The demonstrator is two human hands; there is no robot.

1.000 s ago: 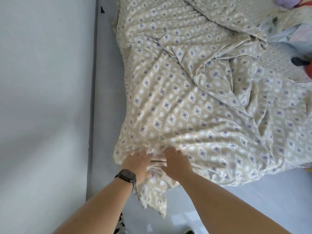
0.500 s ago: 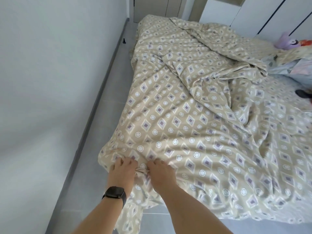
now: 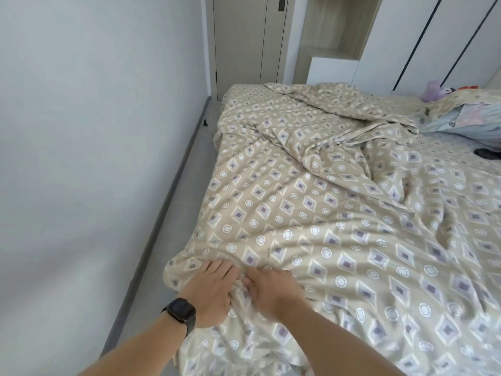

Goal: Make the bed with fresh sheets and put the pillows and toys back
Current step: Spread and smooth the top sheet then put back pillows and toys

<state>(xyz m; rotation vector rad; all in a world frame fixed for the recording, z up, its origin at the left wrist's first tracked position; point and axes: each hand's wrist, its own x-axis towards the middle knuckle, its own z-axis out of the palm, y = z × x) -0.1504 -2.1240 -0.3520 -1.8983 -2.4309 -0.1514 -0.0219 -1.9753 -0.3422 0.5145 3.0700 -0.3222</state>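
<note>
A beige duvet cover (image 3: 311, 202) with a diamond and circle print lies rumpled across the bed. My left hand (image 3: 208, 291), a black watch on its wrist, and my right hand (image 3: 273, 291) sit side by side at its near left corner. Both hands grip bunched fabric there, fingers curled into the cloth. A pale patterned pillow (image 3: 466, 118) lies at the far right, partly under the cover. Behind it sit a purple plush toy (image 3: 436, 89) and a bit of an orange toy (image 3: 467, 88).
A white wall (image 3: 95, 131) runs close along the left, leaving a narrow strip of grey floor (image 3: 168, 213) beside the bed. A door (image 3: 244, 42) and white wardrobes (image 3: 433, 42) stand beyond the bed. A small dark object (image 3: 488, 153) lies on the bed at the right edge.
My view has lifted from looking down at the corner to looking along the bed. Both hands keep their grip on the cover's corner and have drawn it slightly nearer.
</note>
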